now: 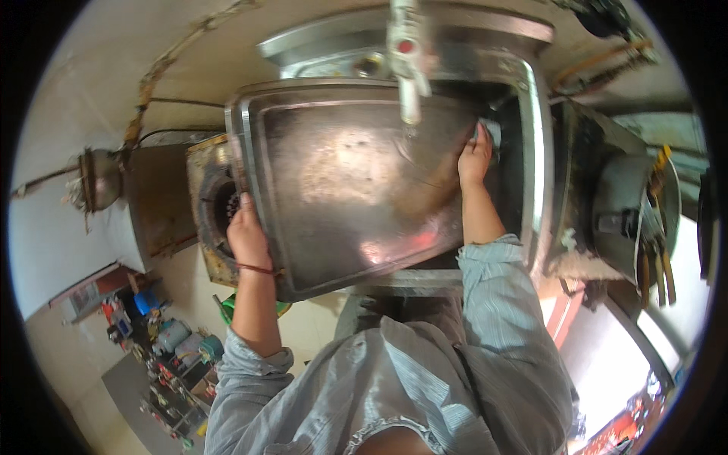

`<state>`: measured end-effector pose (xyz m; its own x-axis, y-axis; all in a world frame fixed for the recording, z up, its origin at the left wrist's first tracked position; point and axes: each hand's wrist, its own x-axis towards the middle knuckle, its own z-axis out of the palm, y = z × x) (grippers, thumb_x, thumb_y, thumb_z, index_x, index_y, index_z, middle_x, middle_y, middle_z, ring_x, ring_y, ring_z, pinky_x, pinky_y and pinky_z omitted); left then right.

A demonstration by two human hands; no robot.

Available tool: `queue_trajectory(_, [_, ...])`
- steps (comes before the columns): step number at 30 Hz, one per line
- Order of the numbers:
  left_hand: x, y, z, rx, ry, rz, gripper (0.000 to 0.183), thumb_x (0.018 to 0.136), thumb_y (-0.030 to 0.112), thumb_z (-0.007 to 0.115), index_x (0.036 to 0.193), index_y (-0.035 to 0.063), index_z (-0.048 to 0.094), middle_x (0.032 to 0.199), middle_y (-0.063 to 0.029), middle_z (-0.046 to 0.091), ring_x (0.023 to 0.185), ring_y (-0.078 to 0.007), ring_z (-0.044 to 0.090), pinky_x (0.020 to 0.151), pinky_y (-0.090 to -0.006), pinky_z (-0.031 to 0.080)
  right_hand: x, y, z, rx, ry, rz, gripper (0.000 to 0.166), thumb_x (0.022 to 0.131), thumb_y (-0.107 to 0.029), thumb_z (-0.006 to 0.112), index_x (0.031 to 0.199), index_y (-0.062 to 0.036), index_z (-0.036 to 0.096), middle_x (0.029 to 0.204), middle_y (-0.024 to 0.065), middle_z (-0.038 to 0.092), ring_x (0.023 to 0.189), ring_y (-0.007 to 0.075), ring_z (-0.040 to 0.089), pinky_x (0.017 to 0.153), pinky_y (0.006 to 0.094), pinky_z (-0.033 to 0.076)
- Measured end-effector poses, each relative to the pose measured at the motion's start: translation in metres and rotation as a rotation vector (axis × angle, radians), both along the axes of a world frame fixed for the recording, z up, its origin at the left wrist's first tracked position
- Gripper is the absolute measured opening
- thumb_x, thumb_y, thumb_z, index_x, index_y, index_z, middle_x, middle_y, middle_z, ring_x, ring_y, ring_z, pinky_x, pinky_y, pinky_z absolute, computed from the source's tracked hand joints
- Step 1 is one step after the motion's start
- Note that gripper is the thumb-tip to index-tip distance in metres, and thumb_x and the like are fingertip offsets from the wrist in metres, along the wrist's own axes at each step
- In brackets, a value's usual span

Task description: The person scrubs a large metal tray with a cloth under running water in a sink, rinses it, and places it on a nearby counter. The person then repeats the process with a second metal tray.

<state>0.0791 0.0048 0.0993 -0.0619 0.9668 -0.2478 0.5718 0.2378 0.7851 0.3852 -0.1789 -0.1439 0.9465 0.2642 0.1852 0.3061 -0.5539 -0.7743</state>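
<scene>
A large rectangular metal tray (347, 182) with a raised rim lies tilted over a stainless steel sink (537, 170). My left hand (248, 236) grips the tray's left rim, thumb on top, with a dark red band around the wrist. At the tray's right end, my right hand (475, 156) holds a pale, greenish pad or cloth (493, 136), partly hidden by the fingers. Whether these fingers also grip the tray's edge cannot be told. Above the tray's far side hangs a white tap (408, 85) with a red dot. A wet-looking sheen covers part of the tray.
Left of the sink stands a rusty burner stove (219, 207). To the right is a big metal pan (620, 210) with long-handled utensils (657, 267). A green basin (228, 307) sits on the tiled floor, and several containers (176, 335) crowd the lower left.
</scene>
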Motion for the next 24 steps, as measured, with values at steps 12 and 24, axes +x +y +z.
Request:
queue_trajectory(12, [0.010, 0.004, 0.001, 0.004, 0.166, -0.092, 0.050, 0.086, 0.040, 0.047, 0.073, -0.0068, 0.059, 0.053, -0.0081, 0.051, 0.051, -0.0127, 0.042, 0.053, -0.0288, 0.039, -0.124, 0.235, 0.236, 0.544, -0.255, 0.696, 0.015, 0.067, -0.005, 0.055, 0.083, -0.0062, 0.057, 0.084, 0.0094, 0.059, 0.087, 0.0276, 0.052, 0.077, 0.0388, 0.040])
queue_trajectory(24, [-0.004, 0.019, -0.024, -0.277, -0.520, 0.148, 0.063, 0.083, 0.050, 0.038, 0.097, -0.0103, 0.052, 0.091, -0.0131, 0.056, 0.082, -0.0182, 0.052, 0.076, -0.0298, 0.040, -0.220, 0.098, 0.231, 0.494, -0.070, 1.168, 0.025, 0.065, 0.001, 0.055, 0.090, -0.0063, 0.053, 0.099, 0.0097, 0.050, 0.088, 0.0276, 0.052, 0.075, 0.0372, 0.043])
